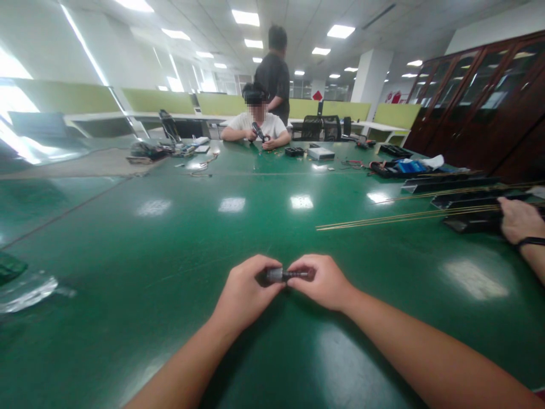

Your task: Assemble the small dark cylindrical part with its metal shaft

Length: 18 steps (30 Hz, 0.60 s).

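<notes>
My left hand (244, 289) is closed around a short dark grey metal cylinder (275, 275), gripped between thumb and fingers. In my right hand (326, 284), thumb and fingertips pinch a thin dark rod with ridges (301, 274). Rod and cylinder lie end to end in one line, just above the green tabletop (272, 352). Whether they are a single piece or two cannot be made out, and my fingers cover parts of both.
Thin brass-coloured rods (361, 223) and black metal channels (468, 221) lie at the right, by another person's hand (522, 218). Clear plastic (29, 289) sits at the left. Across the table, a seated person (259, 125) holds a dark tool; someone stands behind.
</notes>
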Each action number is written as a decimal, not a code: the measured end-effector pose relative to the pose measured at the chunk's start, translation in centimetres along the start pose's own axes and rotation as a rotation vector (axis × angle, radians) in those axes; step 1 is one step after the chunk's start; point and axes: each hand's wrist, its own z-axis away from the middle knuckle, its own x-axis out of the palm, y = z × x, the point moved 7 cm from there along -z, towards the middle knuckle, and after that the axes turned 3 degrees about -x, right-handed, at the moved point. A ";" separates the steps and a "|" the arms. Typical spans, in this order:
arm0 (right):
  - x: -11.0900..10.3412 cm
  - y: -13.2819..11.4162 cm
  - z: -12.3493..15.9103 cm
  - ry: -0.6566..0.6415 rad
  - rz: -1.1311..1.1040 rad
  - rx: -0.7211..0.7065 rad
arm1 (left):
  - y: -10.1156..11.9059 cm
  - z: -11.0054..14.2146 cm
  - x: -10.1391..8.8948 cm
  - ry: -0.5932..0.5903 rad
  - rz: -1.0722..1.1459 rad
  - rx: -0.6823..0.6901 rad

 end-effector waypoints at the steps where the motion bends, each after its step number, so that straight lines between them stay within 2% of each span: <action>1: 0.0 0.1 0.0 0.000 -0.002 0.003 | 0.0 0.0 0.0 0.001 0.002 0.000; 18: 0.1 0.6 0.2 0.002 -0.008 0.057 | 0.3 -0.1 -0.2 -0.008 0.012 0.009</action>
